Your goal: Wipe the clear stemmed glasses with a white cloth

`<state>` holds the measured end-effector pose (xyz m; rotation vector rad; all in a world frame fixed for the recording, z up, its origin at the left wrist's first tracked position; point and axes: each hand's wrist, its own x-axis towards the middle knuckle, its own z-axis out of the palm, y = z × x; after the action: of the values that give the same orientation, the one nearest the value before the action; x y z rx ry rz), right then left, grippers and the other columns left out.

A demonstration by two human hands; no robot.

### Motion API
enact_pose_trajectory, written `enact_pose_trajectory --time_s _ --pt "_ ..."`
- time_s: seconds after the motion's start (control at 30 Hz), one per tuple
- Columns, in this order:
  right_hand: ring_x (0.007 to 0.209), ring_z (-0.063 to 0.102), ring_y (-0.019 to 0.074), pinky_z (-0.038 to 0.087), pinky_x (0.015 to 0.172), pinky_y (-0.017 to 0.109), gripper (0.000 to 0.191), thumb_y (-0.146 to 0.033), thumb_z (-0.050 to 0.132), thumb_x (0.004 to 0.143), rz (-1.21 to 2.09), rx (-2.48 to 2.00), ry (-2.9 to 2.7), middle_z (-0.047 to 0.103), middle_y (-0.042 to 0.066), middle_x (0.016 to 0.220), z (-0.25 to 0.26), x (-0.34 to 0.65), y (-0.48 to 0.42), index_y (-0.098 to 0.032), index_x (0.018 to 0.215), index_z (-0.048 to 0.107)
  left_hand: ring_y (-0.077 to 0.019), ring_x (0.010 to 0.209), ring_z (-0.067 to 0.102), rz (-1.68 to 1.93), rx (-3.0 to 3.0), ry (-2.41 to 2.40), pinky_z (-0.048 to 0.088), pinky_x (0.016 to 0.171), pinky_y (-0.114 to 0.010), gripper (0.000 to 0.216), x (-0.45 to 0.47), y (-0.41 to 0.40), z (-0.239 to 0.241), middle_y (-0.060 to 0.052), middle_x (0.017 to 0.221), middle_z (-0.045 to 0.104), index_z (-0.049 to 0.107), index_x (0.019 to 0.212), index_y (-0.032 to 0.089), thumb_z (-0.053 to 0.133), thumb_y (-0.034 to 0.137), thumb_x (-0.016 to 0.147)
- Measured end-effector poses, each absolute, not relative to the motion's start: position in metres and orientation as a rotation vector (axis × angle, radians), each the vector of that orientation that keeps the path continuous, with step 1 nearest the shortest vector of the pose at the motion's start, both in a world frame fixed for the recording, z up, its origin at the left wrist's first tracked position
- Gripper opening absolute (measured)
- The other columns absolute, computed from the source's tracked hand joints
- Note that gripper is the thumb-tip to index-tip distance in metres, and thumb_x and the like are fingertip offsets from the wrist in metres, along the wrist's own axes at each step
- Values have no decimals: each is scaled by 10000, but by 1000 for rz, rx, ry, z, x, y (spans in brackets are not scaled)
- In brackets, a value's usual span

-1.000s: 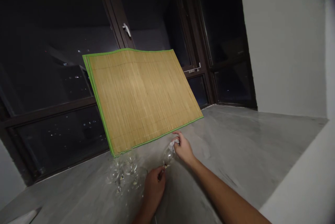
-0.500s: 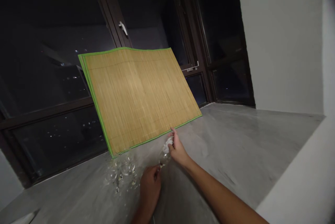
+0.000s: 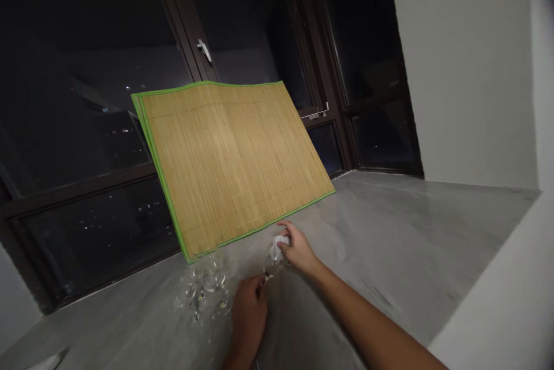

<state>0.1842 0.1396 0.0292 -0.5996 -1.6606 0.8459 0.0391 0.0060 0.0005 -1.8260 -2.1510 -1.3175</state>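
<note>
My left hand (image 3: pixel 248 312) is closed round the stem of a clear wine glass (image 3: pixel 272 260) that lies tilted away from me over the grey counter (image 3: pixel 389 243). My right hand (image 3: pixel 296 247) pinches a small white cloth (image 3: pixel 279 241) pressed into the bowl of that glass. Just left of my hands stands a cluster of several other clear stemmed glasses (image 3: pixel 203 289) on the counter.
A stack of bamboo mats with green edging (image 3: pixel 229 162) leans against the dark window (image 3: pixel 86 127) behind the glasses. A white wall (image 3: pixel 467 70) closes the right side. A pale flat object (image 3: pixel 45 361) shows at the bottom left corner.
The hands and the glass have shifted only slightly; my right hand with the cloth turned a little at the bowl. The view moved a touch to the right.
</note>
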Motion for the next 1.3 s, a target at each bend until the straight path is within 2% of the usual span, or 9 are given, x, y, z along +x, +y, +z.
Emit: enact_pose_trajectory --time_s 0.2,0.43,0.57,0.7,0.83,1.0,1.1,1.2,1.3 --pt "624 534 127 424 625 232 478 -133 470 775 971 -488 -1714 602 -40 725 31 187 138 -183 1245 540 -268 902 621 -1288 -1782 -2196 426 849 -365 304 40 3 3 -98 933 742 764 886 185 488 274 794" --pt "716 532 151 441 684 256 384 -200 508 811 963 -536 -1752 557 -24 713 33 184 134 -173 1177 618 -254 848 602 -1252 -1776 -2185 415 806 -346 288 41 2 6 -87 854 727 758 842 188 484 262 788" --pt "581 451 121 375 568 223 478 -319 442 910 1085 -518 -1824 482 -56 654 35 188 132 -173 1361 501 -256 847 597 -1237 -1750 -2189 406 800 -340 265 42 2 6 -84 841 726 757 813 195 500 252 789" --pt "658 518 128 410 638 234 566 -356 427 946 929 -513 -2049 582 -24 760 36 196 130 -187 1483 363 -254 845 609 -1218 -1762 -2216 403 790 -336 270 41 2 4 -93 845 729 756 802 185 493 244 803" --pt "736 590 156 454 723 270 584 -383 399 968 772 -563 -2229 670 30 887 40 203 126 -208 1518 312 -263 861 613 -1190 -1761 -2223 408 799 -345 280 38 3 1 -101 866 729 756 827 175 489 257 808" --pt "947 634 224 448 871 350 595 -418 369 978 671 -645 -2323 699 98 1046 45 205 120 -223 1533 280 -267 886 616 -1236 -1780 -2174 417 832 -358 281 35 3 1 -102 891 735 761 857 178 504 282 811" --pt "974 623 221 445 882 352 627 -423 431 958 780 -558 -2246 688 91 1071 43 205 120 -226 1533 277 -258 872 619 -1265 -1811 -2140 421 830 -358 278 36 2 3 -92 884 738 762 850 189 511 305 820" --pt "961 601 193 451 849 313 662 -427 547 903 1050 -416 -2090 672 59 1053 40 202 124 -230 1502 343 -258 864 619 -1233 -1836 -2125 425 821 -360 271 35 1 5 -85 868 736 759 833 195 518 319 823" --pt "809 580 146 446 721 253 665 -454 653 831 1387 -368 -1940 655 27 944 39 201 130 -216 1422 467 -260 883 617 -1202 -1844 -2092 436 827 -367 283 34 1 5 -86 895 734 758 892 196 516 330 830"
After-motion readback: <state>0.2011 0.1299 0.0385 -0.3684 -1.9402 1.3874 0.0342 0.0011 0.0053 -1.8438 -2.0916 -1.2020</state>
